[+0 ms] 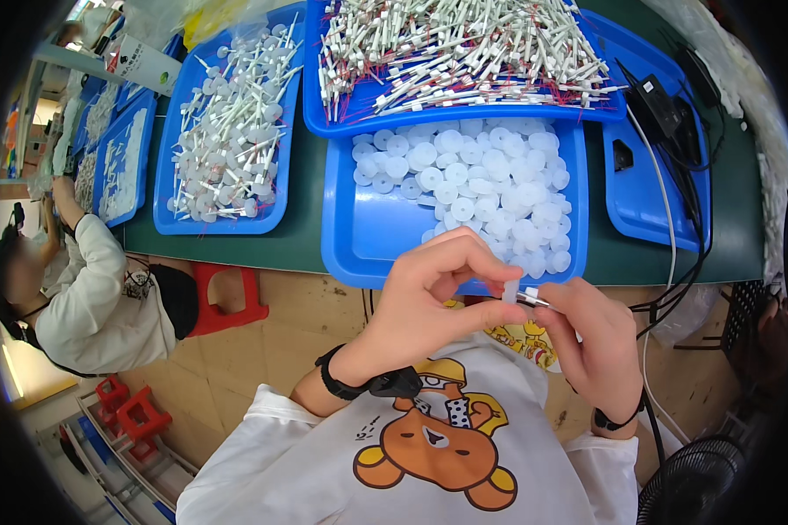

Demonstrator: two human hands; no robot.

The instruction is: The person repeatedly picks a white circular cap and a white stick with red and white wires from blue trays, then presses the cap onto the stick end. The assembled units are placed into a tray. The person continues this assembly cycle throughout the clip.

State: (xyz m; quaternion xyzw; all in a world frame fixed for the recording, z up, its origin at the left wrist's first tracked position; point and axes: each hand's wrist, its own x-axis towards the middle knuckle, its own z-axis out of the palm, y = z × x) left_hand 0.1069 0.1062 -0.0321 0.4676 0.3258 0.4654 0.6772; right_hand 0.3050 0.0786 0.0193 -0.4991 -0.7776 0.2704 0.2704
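Observation:
My left hand (433, 293) pinches a translucent white plastic disc (510, 290) edge-on between thumb and fingertips. My right hand (597, 346) grips a thin rod-like part (534, 300) with a white end and a metallic look, its tip touching or close to the disc's face. Whether the tip sits inside the disc cannot be made out. Both hands are just over the near edge of a blue tray (340, 241) holding loose discs (499, 175). Above it, another blue tray (464, 122) is heaped with thin white rods (464, 57) that have red wires.
On the left, a blue tray (168, 214) holds rods fitted with discs. Black adapters (657, 105) and cables lie over a blue tray (639, 214) at right. Another person (96, 297) works at far left, near a red stool (228, 302). A black fan (692, 481) stands lower right.

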